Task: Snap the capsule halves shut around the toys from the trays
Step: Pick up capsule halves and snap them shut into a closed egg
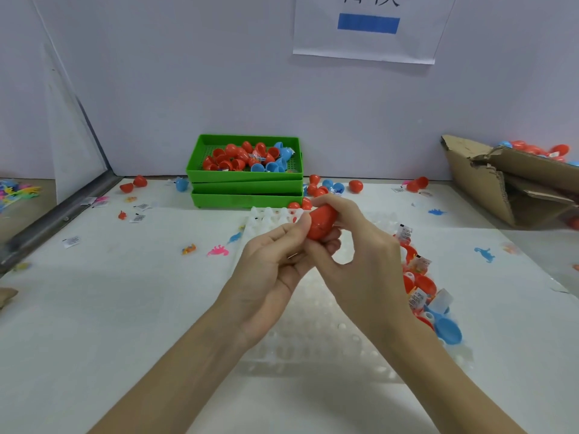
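A: Both hands are up over the bench [94,308], and the red capsule [321,222] sits right between them, above the clear dimpled tray [313,346].

B: Grips?

A: Left hand [272,270] is curled in from below, thumb pressed on the capsule's near end. Right hand [354,255] wraps over the top, fingers hooked round the far end.

B: And the supply?

A: Stacked green trays [247,187] at the back wall, the top one full of red and blue halves. More halves and packeted toys [418,277] lie along the clear tray's right edge. A cardboard box [513,183] sits far right.
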`<act>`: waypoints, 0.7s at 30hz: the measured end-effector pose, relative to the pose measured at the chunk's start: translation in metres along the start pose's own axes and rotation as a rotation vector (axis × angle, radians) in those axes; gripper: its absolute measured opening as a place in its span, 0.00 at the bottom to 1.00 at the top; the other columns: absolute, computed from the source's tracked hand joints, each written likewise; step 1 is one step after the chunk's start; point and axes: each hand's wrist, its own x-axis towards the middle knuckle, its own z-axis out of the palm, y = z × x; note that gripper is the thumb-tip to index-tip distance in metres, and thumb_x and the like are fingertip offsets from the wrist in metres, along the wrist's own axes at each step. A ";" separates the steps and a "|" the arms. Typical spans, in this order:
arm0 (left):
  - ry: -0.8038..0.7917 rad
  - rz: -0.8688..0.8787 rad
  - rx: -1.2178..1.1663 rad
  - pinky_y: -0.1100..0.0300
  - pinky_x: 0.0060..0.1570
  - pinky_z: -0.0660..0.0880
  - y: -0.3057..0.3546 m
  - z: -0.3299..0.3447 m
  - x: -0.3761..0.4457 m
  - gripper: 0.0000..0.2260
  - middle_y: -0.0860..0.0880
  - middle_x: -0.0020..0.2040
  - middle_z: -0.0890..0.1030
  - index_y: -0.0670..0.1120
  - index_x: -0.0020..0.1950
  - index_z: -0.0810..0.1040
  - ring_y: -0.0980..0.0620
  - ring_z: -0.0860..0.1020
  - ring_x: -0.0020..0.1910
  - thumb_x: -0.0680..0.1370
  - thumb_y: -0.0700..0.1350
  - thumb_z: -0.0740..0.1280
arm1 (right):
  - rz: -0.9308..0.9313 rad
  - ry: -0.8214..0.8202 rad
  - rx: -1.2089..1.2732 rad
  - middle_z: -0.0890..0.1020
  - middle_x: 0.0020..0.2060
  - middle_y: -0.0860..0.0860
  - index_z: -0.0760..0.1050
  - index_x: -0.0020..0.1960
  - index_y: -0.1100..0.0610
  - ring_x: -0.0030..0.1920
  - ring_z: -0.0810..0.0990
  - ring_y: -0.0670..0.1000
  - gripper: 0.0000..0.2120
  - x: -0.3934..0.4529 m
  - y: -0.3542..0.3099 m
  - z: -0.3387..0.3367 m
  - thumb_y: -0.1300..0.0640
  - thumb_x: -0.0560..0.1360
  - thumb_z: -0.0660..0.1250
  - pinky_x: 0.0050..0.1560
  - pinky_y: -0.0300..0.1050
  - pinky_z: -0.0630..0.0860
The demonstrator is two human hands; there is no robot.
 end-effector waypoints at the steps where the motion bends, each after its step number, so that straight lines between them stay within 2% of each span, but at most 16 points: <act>1: 0.010 0.010 0.008 0.59 0.57 0.81 0.000 0.001 -0.001 0.17 0.37 0.55 0.86 0.35 0.56 0.86 0.46 0.86 0.56 0.80 0.49 0.70 | 0.012 0.002 0.009 0.85 0.49 0.48 0.78 0.64 0.57 0.49 0.81 0.44 0.20 0.000 -0.001 0.001 0.60 0.74 0.77 0.53 0.25 0.72; 4: 0.042 0.024 0.033 0.60 0.54 0.82 -0.003 0.004 -0.003 0.19 0.36 0.55 0.86 0.34 0.57 0.85 0.43 0.86 0.57 0.80 0.51 0.69 | 0.047 0.024 -0.004 0.83 0.44 0.44 0.79 0.61 0.56 0.47 0.80 0.41 0.17 0.000 -0.001 0.002 0.59 0.74 0.78 0.51 0.23 0.71; 8: 0.027 0.088 0.199 0.58 0.55 0.82 -0.001 0.003 -0.003 0.19 0.36 0.53 0.86 0.35 0.60 0.83 0.42 0.86 0.55 0.83 0.51 0.65 | 0.093 0.025 -0.022 0.80 0.44 0.39 0.80 0.60 0.56 0.44 0.76 0.25 0.17 -0.001 0.000 0.004 0.56 0.73 0.79 0.51 0.18 0.68; 11: -0.020 0.145 0.329 0.53 0.59 0.81 0.006 0.004 -0.004 0.18 0.38 0.52 0.87 0.37 0.63 0.81 0.41 0.86 0.54 0.82 0.50 0.66 | 0.115 0.027 -0.024 0.80 0.45 0.39 0.80 0.61 0.56 0.41 0.75 0.26 0.18 0.000 0.000 0.003 0.54 0.73 0.79 0.51 0.18 0.68; 14: 0.004 0.229 0.500 0.56 0.59 0.82 0.007 0.004 -0.004 0.12 0.42 0.49 0.88 0.40 0.62 0.80 0.45 0.87 0.51 0.81 0.44 0.70 | 0.124 0.030 -0.026 0.80 0.44 0.39 0.80 0.61 0.57 0.40 0.76 0.27 0.19 0.001 0.001 0.002 0.55 0.73 0.79 0.48 0.18 0.69; 18: 0.074 0.268 0.539 0.60 0.54 0.82 0.002 0.002 -0.004 0.09 0.45 0.46 0.89 0.40 0.60 0.79 0.47 0.88 0.48 0.81 0.42 0.71 | 0.112 0.034 -0.019 0.79 0.43 0.40 0.80 0.61 0.58 0.38 0.74 0.25 0.20 -0.001 -0.002 0.005 0.55 0.72 0.79 0.48 0.16 0.68; 21: 0.118 0.291 0.571 0.54 0.56 0.82 -0.002 0.002 -0.004 0.09 0.46 0.44 0.89 0.42 0.58 0.80 0.47 0.88 0.47 0.81 0.44 0.71 | 0.121 0.060 0.008 0.79 0.44 0.40 0.80 0.62 0.59 0.38 0.74 0.25 0.21 -0.003 -0.005 0.007 0.51 0.72 0.76 0.48 0.16 0.67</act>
